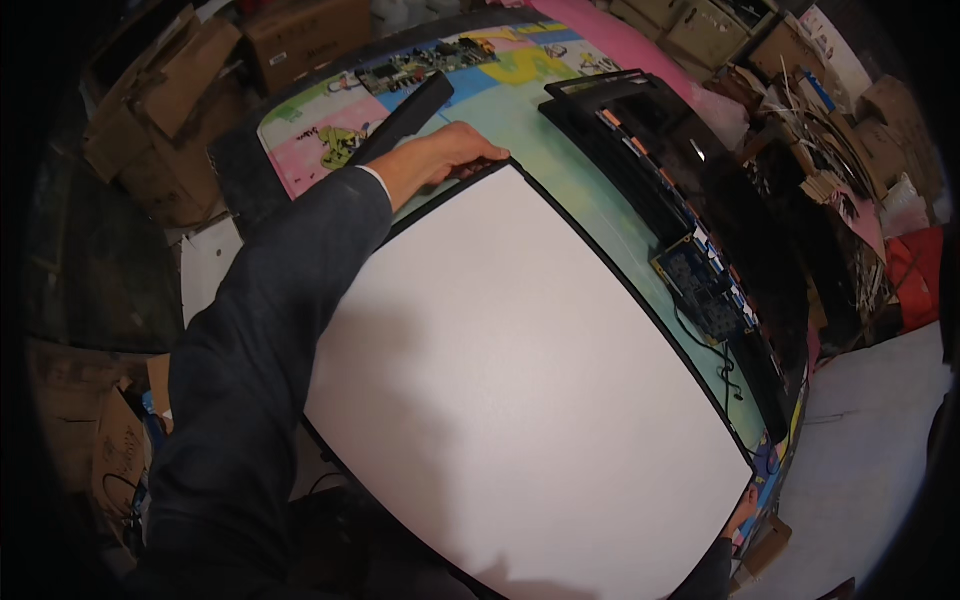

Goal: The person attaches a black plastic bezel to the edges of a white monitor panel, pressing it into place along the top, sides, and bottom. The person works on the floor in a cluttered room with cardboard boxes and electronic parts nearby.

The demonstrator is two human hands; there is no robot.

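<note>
A large white panel with a thin black frame [520, 350], like a screen's backlight panel, takes up the middle of the view, tilted over the table. At its far left corner my left hand [450, 155] is closed over the frame, its fingers curled round the edge. My right hand [742, 508] grips the near right corner; most of it is hidden behind the panel and only part of the fingers and thumb side shows. Shadows fall across the white sheet's left side and lower edge.
The table has a colourful printed cover [585, 180]. On it lie a long black bar [410, 115], green circuit boards [430, 65] and black screen parts [640, 150] with a blue board [700, 285] and cable. Cardboard boxes [310, 40] and scrap [840, 180] stand around.
</note>
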